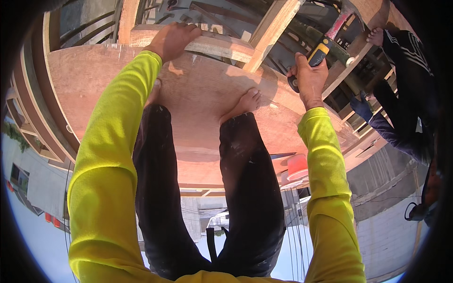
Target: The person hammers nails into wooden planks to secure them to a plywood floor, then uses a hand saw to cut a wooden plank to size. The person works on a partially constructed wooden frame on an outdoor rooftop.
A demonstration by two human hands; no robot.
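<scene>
My left hand (172, 39) presses down on a wooden batten (214, 45) lying along the far edge of a reddish plywood sheet (198, 94). My right hand (309, 78) is shut on the yellow-and-black grip of a hammer (325, 42), whose reddish head points up and away. My bare right foot (243, 104) stands on the plywood between the two hands. Both arms wear bright yellow sleeves, and my dark trouser legs fill the middle of the view.
A lighter timber beam (271, 30) crosses diagonally behind the batten. Another person in dark clothes (401, 94) crouches at the right, one hand on the framework. A red-and-white container (296, 168) sits at the plywood's near right edge. Beyond the edge lie buildings far below.
</scene>
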